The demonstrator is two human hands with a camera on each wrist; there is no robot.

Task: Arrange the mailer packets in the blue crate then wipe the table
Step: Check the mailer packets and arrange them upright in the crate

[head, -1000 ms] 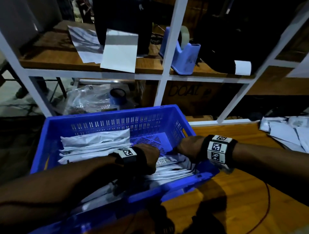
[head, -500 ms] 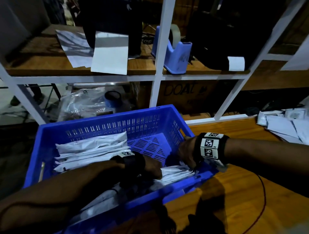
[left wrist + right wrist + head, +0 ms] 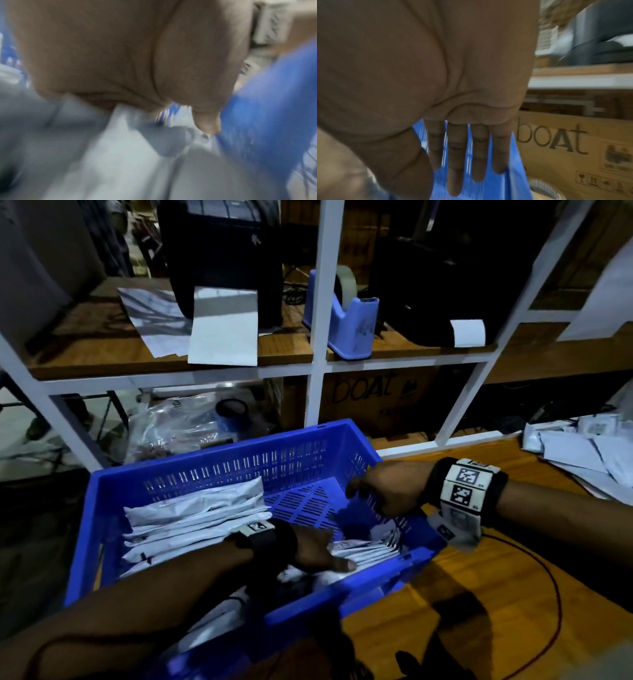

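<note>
The blue crate (image 3: 219, 455) stands at the table's left end, with white mailer packets (image 3: 195, 511) stacked along its left side. A second stack of packets (image 3: 370, 549) lies in its near right corner. My left hand (image 3: 322, 556) is inside the crate and rests flat on that second stack. The blurred left wrist view shows its palm and thumb over the grey packets (image 3: 120, 155) beside the crate wall (image 3: 265, 108). My right hand (image 3: 373, 491) hovers at the crate's right wall and holds nothing. Its fingers (image 3: 457, 162) are straight over the blue crate (image 3: 501, 186).
More loose mailers (image 3: 582, 453) lie heaped on the wooden table (image 3: 479, 628) at the far right. Behind the crate rises a white shelf frame (image 3: 318, 337) carrying a blue tape dispenser (image 3: 349, 333). A cardboard box (image 3: 376, 395) sits under it. A red cable (image 3: 551, 604) loops across the table.
My right hand has come up off the packets to the crate's right wall. My left hand has slid lower and to the right over the near stack.
</note>
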